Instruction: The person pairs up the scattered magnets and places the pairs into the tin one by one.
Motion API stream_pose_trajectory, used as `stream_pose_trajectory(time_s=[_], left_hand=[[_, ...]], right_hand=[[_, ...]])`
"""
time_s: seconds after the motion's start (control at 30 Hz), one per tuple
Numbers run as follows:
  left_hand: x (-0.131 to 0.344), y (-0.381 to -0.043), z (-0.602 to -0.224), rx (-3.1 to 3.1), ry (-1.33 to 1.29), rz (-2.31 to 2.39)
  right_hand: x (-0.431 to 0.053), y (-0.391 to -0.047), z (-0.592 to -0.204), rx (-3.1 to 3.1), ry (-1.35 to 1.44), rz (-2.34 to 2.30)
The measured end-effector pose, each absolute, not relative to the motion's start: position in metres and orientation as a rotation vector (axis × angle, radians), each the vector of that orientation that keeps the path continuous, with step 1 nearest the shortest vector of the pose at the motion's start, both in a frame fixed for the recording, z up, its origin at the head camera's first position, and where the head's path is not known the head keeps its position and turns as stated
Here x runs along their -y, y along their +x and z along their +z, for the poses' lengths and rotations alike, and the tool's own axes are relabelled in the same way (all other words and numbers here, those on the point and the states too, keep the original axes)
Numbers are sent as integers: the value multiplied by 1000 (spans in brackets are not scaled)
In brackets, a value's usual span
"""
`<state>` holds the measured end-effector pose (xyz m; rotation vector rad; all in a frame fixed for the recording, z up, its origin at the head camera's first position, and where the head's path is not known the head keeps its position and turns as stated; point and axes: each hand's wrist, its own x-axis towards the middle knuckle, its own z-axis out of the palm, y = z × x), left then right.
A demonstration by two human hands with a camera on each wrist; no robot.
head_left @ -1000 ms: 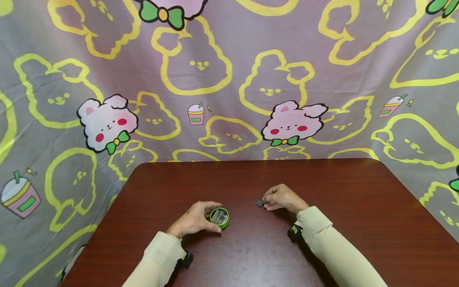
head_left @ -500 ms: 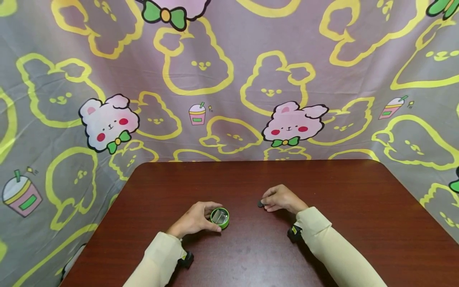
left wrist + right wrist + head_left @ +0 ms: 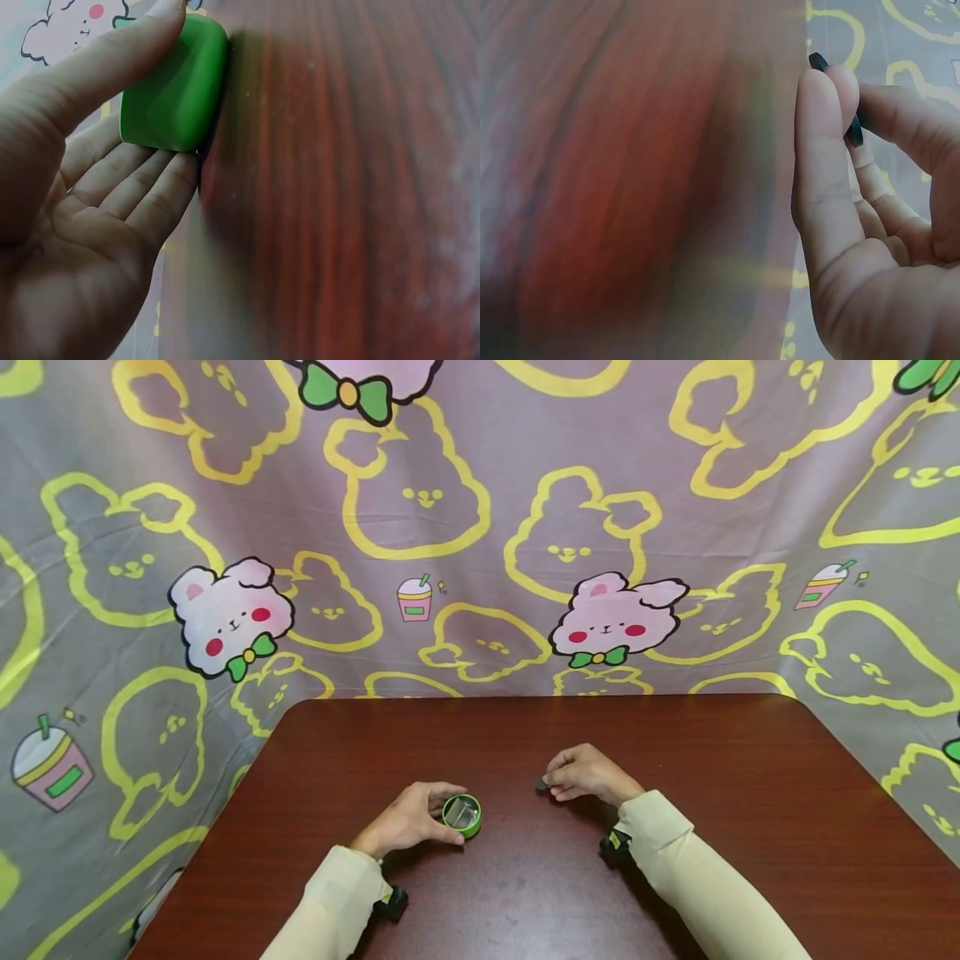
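My left hand (image 3: pixel 408 817) is at the left of the table's middle in the head view. It holds a small round green tin (image 3: pixel 471 832), thumb on the near side and fingers on the far side. Inside the tin are clear and greyish pieces, too small to identify. In the left wrist view, the tin's smooth green wall (image 3: pixel 169 97) shows between thumb and fingers. Farther right, my right hand (image 3: pixel 588 775) pinches a small dark round disc (image 3: pixel 541 786). The right wrist view shows this disc (image 3: pixel 856 133) edge-on, partly hidden by the fingertips.
A dark reddish-brown wooden table (image 3: pixel 510 893) lies under both hands. Behind it and along its sides hangs a patterned cloth (image 3: pixel 480 527) with cartoon animals. Small black devices are strapped at the wrists.
My right hand has shifted very slightly left, and the dark disc appears more tilted at its fingertips. My left hand keeps its hold on the tin.
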<state>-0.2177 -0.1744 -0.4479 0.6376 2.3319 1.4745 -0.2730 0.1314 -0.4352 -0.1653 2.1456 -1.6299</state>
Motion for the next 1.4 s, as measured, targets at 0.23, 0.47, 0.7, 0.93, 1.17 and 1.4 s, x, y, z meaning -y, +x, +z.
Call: stream_pose_trajectory(time_s=[0.23, 0.47, 0.7, 0.93, 1.17, 1.4], left_hand=[[175, -216, -448, -2318, 630, 1508], [171, -207, -432, -2293, 620, 1531], [173, -209, -438, -2321, 614, 1522], [175, -216, -451, -2325, 614, 1527], [174, -217, -450, -2335, 608, 1509], [173, -216, -448, -2308, 619, 1548]], right_hand=[[-119, -270, -429, -2134, -214, -1636], [-109, -266, -429, -2133, -270, -1635], [-96, -261, -427, -2097, -292, -1655], [-85, -257, -428, -2051, -308, -1675], [-74, -254, -430, -2064, -341, -1653], [-64, -250, -430, -2053, -324, -1648]])
